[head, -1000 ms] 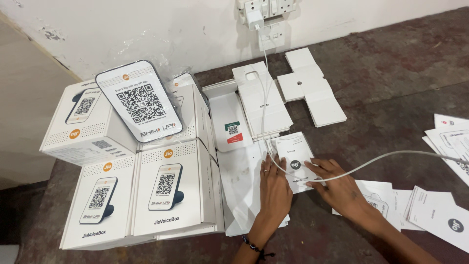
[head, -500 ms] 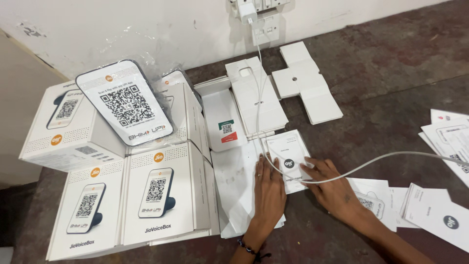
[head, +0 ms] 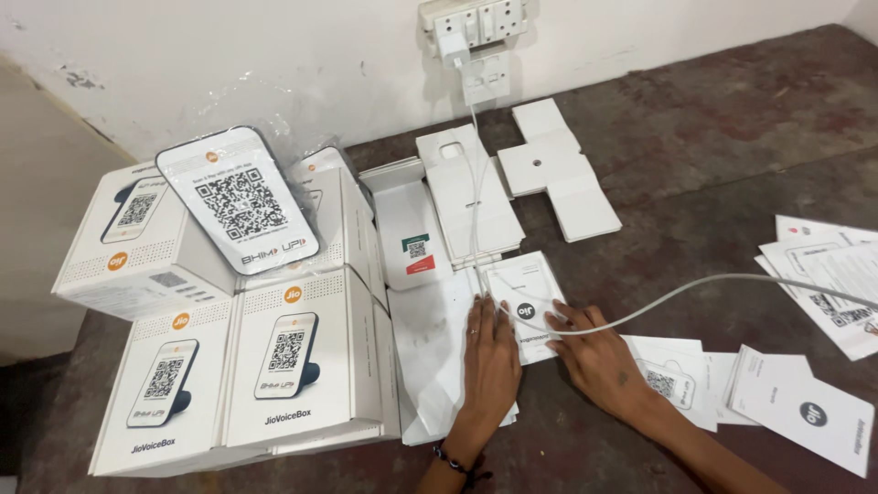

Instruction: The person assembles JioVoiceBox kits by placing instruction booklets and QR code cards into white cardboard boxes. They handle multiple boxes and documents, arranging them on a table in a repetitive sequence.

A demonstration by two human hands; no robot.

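Dark brown worn surface [head: 732,183] against a scuffed white wall [head: 229,55] with a white socket panel [head: 471,23] and plugged-in charger.

Head view: left hand [head: 489,352] lies flat, palm down, fingers spread and together-ish, no closed grip, pressing on a flat white plastic sleeve [head: 430,357] and touching the lower left edge of a small white paper booklet with a black round logo [head: 526,306]. Right hand [head: 599,357] also flat and open, fingertips on the booklet's right edge; nothing clamped. Thin white cable [head: 695,288] runs over the booklet between both hands. Stacked white cardboard boxes with printed code stands [head: 247,366] sit left. Flat white cardboard inserts [head: 558,169] lie beyond. Loose white leaflets [head: 805,412] lie right.
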